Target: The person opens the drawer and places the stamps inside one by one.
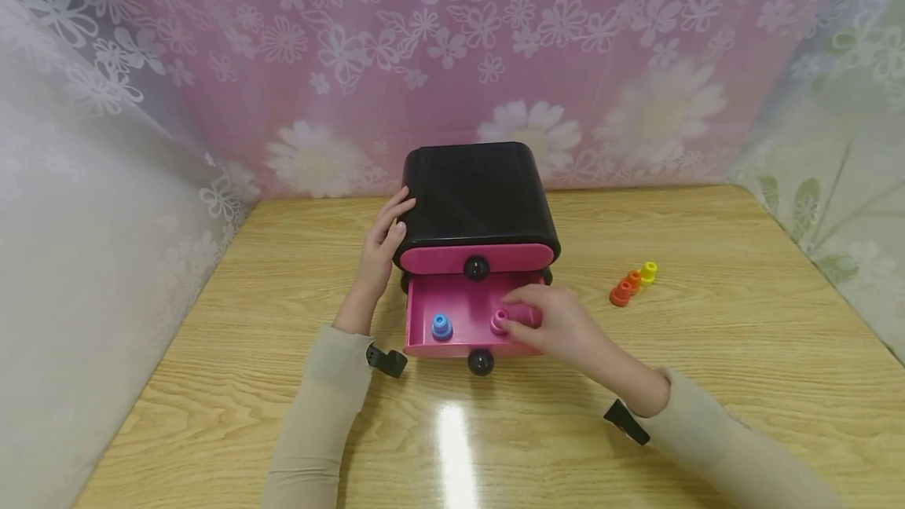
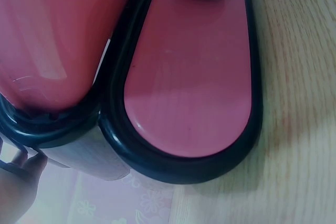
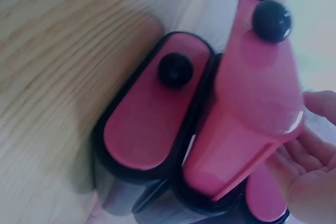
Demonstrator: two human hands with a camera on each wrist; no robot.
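Note:
A black cabinet (image 1: 477, 191) with pink drawers and round black knobs stands on the table. Its middle drawer (image 1: 459, 293) is pulled out; the top one (image 1: 431, 259) and the lower one (image 2: 194, 77) are pushed in. My left hand (image 1: 382, 250) rests against the cabinet's left side, fingers along the upper edge. Over the right part of the pulled-out drawer, my right hand (image 1: 562, 324) holds a small pink stepped peg (image 1: 498, 322) between thumb and fingers. To its left a blue stepped peg (image 1: 441, 327) stands upright in the same drawer.
Right of the cabinet, a red peg (image 1: 621, 294), an orange peg (image 1: 633, 281) and a yellow peg (image 1: 648, 272) stand in a slanting row on the wooden table (image 1: 707, 336). Flowered pink cloth (image 1: 424, 61) hangs behind the table.

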